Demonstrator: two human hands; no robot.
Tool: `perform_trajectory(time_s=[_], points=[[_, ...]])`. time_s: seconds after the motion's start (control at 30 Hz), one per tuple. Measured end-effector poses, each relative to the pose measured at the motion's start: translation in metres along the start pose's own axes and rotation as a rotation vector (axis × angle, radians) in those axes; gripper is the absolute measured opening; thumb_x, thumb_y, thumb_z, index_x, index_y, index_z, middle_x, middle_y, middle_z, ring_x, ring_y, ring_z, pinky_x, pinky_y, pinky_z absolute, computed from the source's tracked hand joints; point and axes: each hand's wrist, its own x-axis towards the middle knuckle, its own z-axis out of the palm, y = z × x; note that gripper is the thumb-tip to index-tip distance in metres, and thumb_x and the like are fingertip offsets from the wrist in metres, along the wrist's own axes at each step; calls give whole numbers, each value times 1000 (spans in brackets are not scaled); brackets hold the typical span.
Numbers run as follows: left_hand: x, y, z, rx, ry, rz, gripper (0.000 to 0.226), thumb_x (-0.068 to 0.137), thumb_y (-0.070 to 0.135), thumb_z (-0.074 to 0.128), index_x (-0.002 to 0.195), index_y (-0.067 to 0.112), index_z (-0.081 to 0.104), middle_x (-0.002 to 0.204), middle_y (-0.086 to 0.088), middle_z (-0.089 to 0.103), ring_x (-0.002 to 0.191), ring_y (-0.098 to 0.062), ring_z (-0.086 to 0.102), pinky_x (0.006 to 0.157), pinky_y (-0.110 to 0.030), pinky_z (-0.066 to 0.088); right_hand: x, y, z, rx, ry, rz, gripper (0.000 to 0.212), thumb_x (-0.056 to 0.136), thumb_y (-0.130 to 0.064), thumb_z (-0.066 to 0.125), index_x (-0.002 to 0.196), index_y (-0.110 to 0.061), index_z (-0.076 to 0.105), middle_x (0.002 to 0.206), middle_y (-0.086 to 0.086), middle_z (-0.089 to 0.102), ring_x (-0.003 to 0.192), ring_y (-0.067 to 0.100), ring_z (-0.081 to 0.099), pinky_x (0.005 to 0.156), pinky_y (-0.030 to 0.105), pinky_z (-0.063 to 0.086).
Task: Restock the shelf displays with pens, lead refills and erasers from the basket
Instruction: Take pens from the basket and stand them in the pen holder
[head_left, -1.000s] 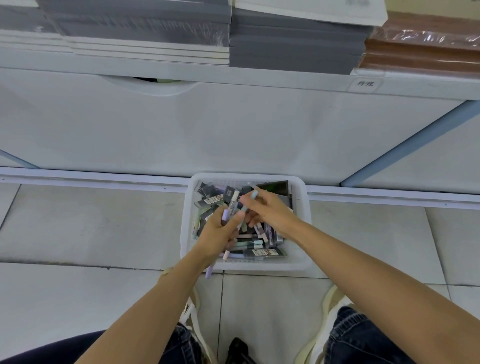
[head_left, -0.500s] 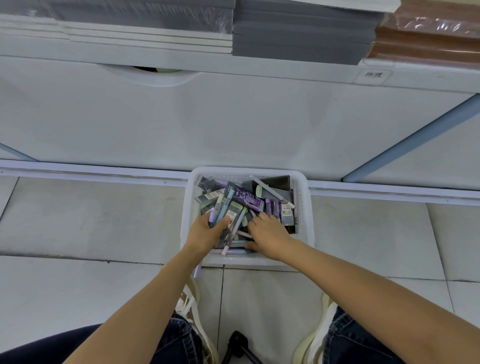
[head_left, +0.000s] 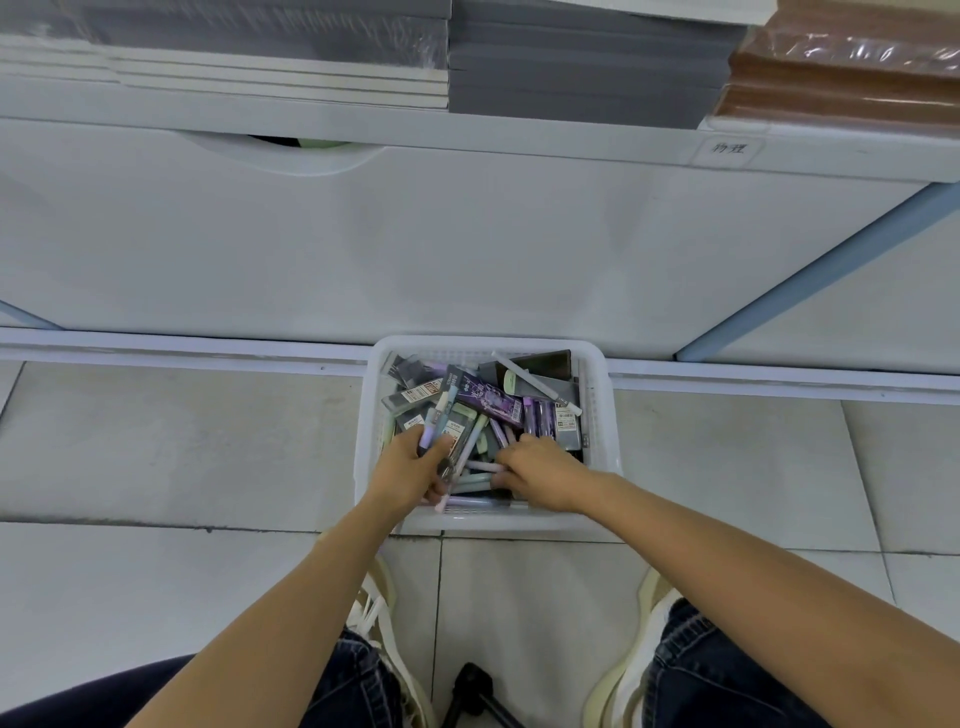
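Note:
A white plastic basket (head_left: 597, 379) stands on the floor against the shelf base, filled with pastel pens, lead refill cases and a purple box (head_left: 493, 402). My left hand (head_left: 410, 475) grips a small bundle of pens (head_left: 441, 431) over the basket's left side; their tips stick up and out past my fingers. My right hand (head_left: 540, 470) reaches into the lower middle of the basket, its fingers curled down among loose pens (head_left: 475, 467). What those fingers hold is hidden.
White cabinet front (head_left: 467, 249) rises right behind the basket. Above it, a shelf (head_left: 519, 135) carries stacked grey, white and brown notebooks. Grey floor tiles (head_left: 182, 441) spread to both sides. My knees, shoes and a black tripod foot (head_left: 470, 686) are below.
My right hand dropped from above the basket down into the pile near its front edge. My left hand kept its pen bundle and shifted slightly left.

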Motion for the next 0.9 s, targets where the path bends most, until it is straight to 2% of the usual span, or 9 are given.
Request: perform_trajectory(time_s=[0.17,0.27,0.33,0.43,0.53,0.6,0.73,0.8,0.9], points=[[-2,23,-2,79,42,100,22,101,27,47,85,13,50,70,-7,60,59,-19,55,57,-30,50,-17,16,-54,201,-154,57,19,99,-30,50,91,-18,63,73,-5,58,57,6,56,62,22,51],[-6,51,0,232,17,264,31,101,32,45,89,6,54,79,-12,62,67,-17,51,59,-24,43,-36,13,-111,233,-154,14,23,97,-27,55,75,-24,62,60,-1,59,42,1,51,50,16,43],[-13,72,1,277,-70,386,33,101,35,45,93,4,55,78,-12,59,67,-14,48,60,-24,38,-48,5,-148,263,-120,-10,21,95,-27,59,76,-22,66,57,-1,59,45,5,51,53,19,43],[-26,102,-1,188,-147,479,28,101,34,47,86,10,45,63,9,43,59,-7,38,56,-18,32,-68,-11,-193,308,-79,-37,20,92,-28,63,75,-19,67,55,-1,59,48,9,51,56,19,42],[-42,130,-5,44,-132,521,27,100,32,47,79,20,36,68,7,38,66,-11,37,62,-23,36,-87,-26,-223,343,-14,-45,19,90,-24,67,76,-13,70,48,-7,57,46,6,51,53,13,41],[-55,148,-9,-15,-137,553,25,101,30,48,82,16,39,72,-1,40,66,-15,42,64,-27,39,-98,-34,-238,450,27,-47,17,89,-17,68,85,-2,72,49,-7,59,48,5,54,54,17,46],[-81,180,-22,-66,-206,585,37,96,29,57,81,-5,50,59,-8,56,44,-12,51,46,-22,44,-122,-54,-262,627,115,-48,14,85,-9,71,86,4,69,55,0,61,49,8,56,53,22,48],[-94,196,-27,-69,-225,606,28,94,21,61,74,4,53,52,2,56,43,-10,50,46,-21,45,-136,-65,-274,694,204,-58,9,84,-9,73,88,-3,67,62,3,65,52,10,59,54,21,50],[-114,225,-32,-149,-177,670,24,95,19,60,74,10,52,54,5,55,46,-9,48,49,-20,44,-158,-81,-292,854,413,-95,28,80,-10,76,102,-5,60,71,8,68,59,13,64,59,22,54]])
